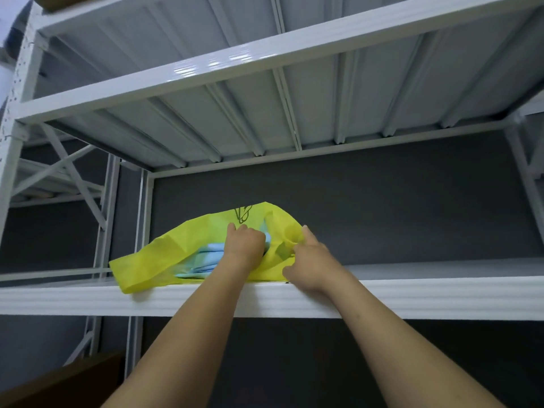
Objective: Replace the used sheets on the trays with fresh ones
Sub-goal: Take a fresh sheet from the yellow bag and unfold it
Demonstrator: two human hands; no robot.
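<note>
- Dark wall (pixel 382 201) behind white shelf (pixel 412 298) carrying yellow bag (pixel 176 248).
- Inside bag: blue sheets (pixel 203 257), left hand (pixel 245 245) curled there, grip unclear.
- At bag's right edge: right hand (pixel 309 263) pinching it.

You stood before a white steel shelving rack (pixel 16 92) with a perforated upright. Its lower shelf (pixel 441 298) crossed the view. Above it ran the ribbed underside of the upper shelf (pixel 250 119), whose front beam (pixel 206 69) caught glints of light. A dark grey wall (pixel 382 207) closed the back. To your left, a second rack (pixel 67 169) showed crossed braces, and a brown surface (pixel 64 384) lay at the lower left.
</note>
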